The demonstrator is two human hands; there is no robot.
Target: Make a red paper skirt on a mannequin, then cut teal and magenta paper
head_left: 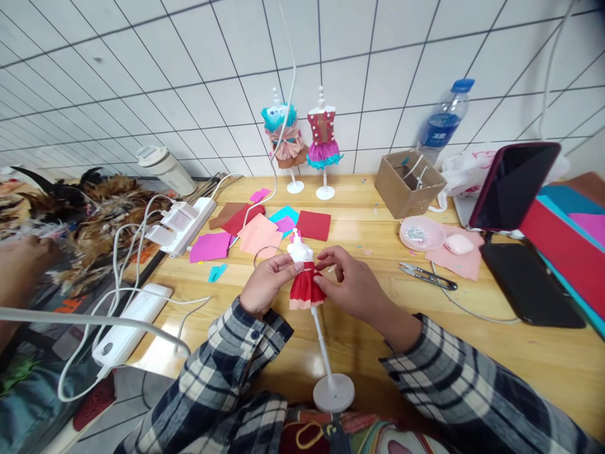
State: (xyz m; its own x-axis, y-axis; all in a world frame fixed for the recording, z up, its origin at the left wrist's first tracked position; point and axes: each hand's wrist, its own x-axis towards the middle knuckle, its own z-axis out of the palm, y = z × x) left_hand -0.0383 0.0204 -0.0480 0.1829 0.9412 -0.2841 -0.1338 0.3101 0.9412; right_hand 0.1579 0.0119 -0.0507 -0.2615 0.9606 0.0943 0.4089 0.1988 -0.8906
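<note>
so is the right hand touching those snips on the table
Apart. The head view shows wooden tabletop between the right hand and the tips of the snips.

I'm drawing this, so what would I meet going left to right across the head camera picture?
White cup → left hand → little mannequin in a red skirt → right hand → thread snips → flat black device.
</note>
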